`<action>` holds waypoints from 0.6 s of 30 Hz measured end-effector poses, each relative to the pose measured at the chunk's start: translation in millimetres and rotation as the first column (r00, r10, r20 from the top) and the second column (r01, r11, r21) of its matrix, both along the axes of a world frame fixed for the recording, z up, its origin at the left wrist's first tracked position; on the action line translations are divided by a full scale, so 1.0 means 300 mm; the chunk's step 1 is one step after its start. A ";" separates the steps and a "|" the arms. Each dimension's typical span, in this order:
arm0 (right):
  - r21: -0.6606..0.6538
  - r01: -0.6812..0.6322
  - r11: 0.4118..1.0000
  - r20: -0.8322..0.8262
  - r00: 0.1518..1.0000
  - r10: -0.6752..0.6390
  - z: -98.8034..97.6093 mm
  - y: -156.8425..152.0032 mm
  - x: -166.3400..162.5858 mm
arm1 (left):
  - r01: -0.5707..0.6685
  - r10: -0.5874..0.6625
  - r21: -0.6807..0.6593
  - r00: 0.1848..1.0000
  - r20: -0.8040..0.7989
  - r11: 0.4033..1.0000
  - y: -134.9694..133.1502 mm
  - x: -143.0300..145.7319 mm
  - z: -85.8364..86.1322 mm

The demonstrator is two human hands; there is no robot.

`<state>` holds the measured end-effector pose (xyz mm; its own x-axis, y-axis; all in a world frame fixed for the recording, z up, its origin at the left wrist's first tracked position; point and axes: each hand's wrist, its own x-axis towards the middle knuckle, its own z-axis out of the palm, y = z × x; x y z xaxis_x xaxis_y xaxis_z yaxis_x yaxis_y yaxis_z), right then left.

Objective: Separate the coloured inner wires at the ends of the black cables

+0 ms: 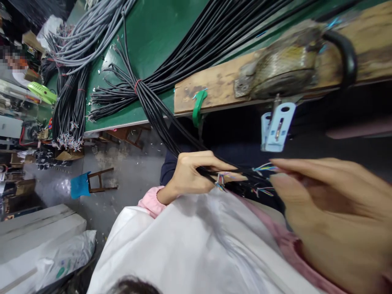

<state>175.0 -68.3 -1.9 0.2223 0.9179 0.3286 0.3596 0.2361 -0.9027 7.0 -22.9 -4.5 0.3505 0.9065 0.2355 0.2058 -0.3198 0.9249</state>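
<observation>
My left hand (196, 171) is closed around a bundle of black cables (161, 122) that droops off the table edge in front of my body. Past its fingers, stripped cable ends fan out in thin coloured wires (263, 166). At the right, my right hand (324, 200) is close to the camera and partly blurred. Its thumb and fingertips pinch the tips of some coloured wires; the exact contact is hard to make out. A red tie (137, 85) wraps the cable bundle on the table.
A wooden board (214, 83) at the table edge carries a taped tool (281, 61), a light-blue clip (279, 127) and a green hook (199, 107). Grey cables (101, 28) lie on the green table (162, 24). A blue-seated stool (81, 185) stands on the floor at left.
</observation>
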 end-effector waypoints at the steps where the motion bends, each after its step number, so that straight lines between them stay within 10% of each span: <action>1: 0.015 -0.025 1.000 -0.025 0.999 0.025 0.010 0.012 -0.006 | 0.011 -0.011 -0.007 1.000 -0.020 1.000 -0.002 -0.003 -0.001; 10: 0.165 -0.264 0.950 -0.244 0.923 0.298 0.006 0.070 0.000 | 0.307 -0.335 -0.211 0.936 -0.113 0.928 0.040 -0.030 0.057; 14: 0.244 -0.061 0.968 -0.132 0.987 0.095 -0.012 0.076 -0.033 | 0.196 -0.262 -0.356 0.954 -0.146 0.914 0.028 -0.014 0.049; 18: 0.542 0.160 0.825 0.099 0.963 -0.251 -0.047 0.093 -0.060 | 0.101 -0.149 -0.384 0.984 -0.099 0.918 0.004 0.011 0.048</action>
<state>156.9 -40.3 -16.2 0.2890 0.5353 0.7937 0.5807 0.5611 -0.5899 10.3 -21.8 9.9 0.4709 0.8663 -0.1667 0.3072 0.0161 0.9515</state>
